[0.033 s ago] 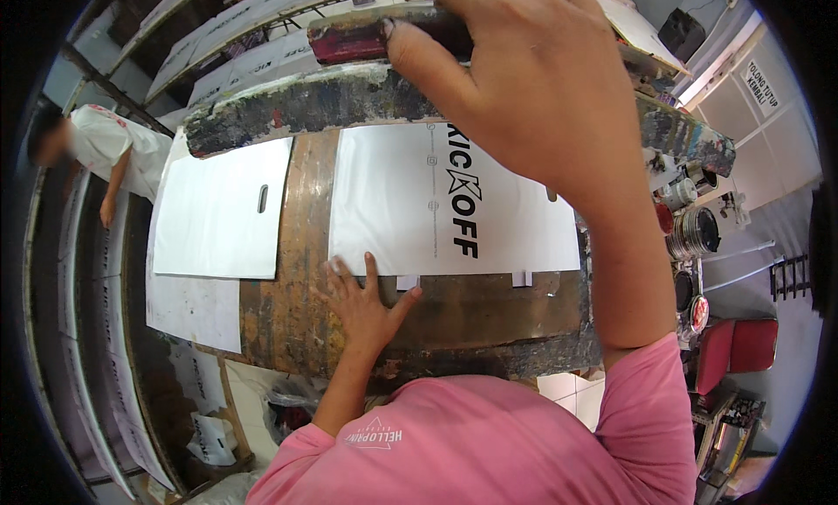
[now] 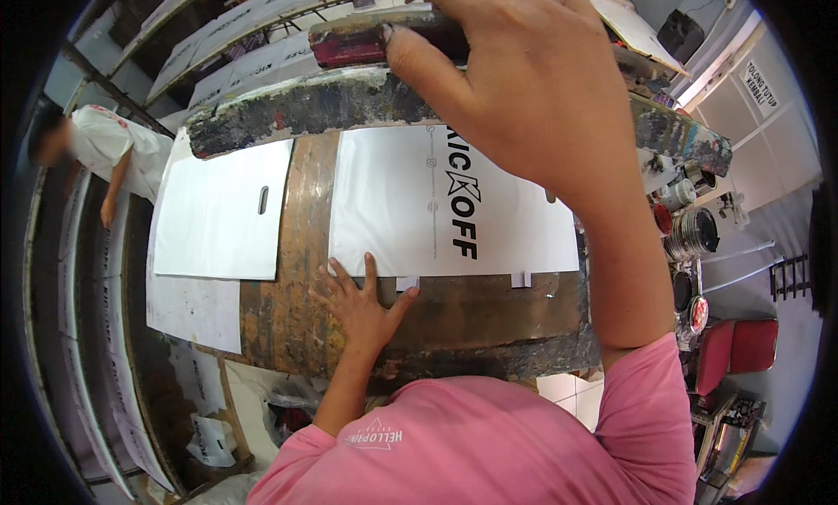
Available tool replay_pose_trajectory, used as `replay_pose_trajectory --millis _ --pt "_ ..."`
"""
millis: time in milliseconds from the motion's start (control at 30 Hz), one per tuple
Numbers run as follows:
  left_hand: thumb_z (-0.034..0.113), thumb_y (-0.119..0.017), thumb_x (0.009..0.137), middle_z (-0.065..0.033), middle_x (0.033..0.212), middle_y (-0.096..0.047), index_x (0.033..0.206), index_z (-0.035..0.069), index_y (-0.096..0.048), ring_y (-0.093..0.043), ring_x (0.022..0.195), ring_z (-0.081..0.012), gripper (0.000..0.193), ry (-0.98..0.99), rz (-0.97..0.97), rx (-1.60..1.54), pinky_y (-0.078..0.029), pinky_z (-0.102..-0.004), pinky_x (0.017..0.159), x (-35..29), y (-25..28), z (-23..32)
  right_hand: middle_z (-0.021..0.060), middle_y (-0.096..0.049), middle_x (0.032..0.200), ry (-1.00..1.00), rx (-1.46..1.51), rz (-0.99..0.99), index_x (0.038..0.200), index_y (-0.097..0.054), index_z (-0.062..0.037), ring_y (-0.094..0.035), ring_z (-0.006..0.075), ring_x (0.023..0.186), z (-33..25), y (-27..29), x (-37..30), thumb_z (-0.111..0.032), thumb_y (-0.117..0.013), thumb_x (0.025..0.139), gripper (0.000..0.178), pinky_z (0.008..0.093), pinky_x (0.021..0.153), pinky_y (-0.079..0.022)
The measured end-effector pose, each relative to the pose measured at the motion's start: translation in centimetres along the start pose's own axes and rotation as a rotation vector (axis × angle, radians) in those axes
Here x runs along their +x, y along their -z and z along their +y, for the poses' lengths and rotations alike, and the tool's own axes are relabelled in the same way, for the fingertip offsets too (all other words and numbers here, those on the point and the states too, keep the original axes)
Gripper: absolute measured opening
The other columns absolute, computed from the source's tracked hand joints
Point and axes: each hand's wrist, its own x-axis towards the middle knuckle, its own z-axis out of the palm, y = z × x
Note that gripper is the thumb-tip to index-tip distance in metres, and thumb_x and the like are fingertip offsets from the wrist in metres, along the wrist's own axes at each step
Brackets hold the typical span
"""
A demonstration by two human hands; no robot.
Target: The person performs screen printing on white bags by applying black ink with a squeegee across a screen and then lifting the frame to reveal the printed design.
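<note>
While the left hand [image 2: 360, 313], spread wide, touches the printed white bag [image 2: 449, 206], the right hand [image 2: 541, 95] clasps a paint-stained bar [image 2: 351, 48]

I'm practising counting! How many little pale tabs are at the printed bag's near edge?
2. One tab is by the left hand; another tab is farther right. More could be hidden under the hand.

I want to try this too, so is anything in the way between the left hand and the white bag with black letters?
Nothing visible blocks the left hand: its index finger reaches over the near edge of the white bag. Only a small pale tab sits at that edge, by the thumb tip.
</note>
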Motion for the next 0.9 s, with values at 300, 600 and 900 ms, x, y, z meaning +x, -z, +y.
replay_pose_trajectory --millis 300,600,900 --pt "0.093 -0.056 0.085 -0.0282 0.178 -0.018 0.171 0.0 -0.028 -0.009 0.167 -0.0431 0.13 -0.058 -0.037 -0.159 0.001 -0.0795 0.123 0.2 0.4 0.1 0.0149 -0.071 0.083 0.041 -0.063 0.1 0.089 -0.072 -0.0031 -0.069 0.0371 0.084 0.8 -3.0 -1.6 -0.045 -0.062 0.098 0.044 0.0515 0.084 -0.044" --pt "0.049 -0.085 0.09 -0.0336 0.152 -0.058 0.145 -0.01 -0.063 -0.048 0.149 -0.0479 0.083 -0.306 0.487 -0.66 -0.031 -0.0542 0.127 5.9 7.6 3.3 0.0164 -0.074 0.085 0.01 -0.087 0.075 0.095 -0.076 -0.0008 -0.071 0.0366 0.086 0.8 -2.9 -1.3 -0.045 -0.062 0.098 0.047 0.0505 0.087 -0.045" --pt "0.051 -0.081 0.095 -0.0336 0.161 -0.049 0.154 -0.005 -0.055 -0.041 0.156 -0.0432 0.085 0.098 0.38 -0.814 -0.025 -0.0547 0.13 4.9 7.5 -2.5 0.0171 -0.073 0.087 0.005 -0.117 0.075 0.096 -0.076 -0.0011 -0.07 0.0377 0.087 0.8 -2.6 -1.1 -0.045 -0.062 0.098 0.046 0.0483 0.087 -0.046"
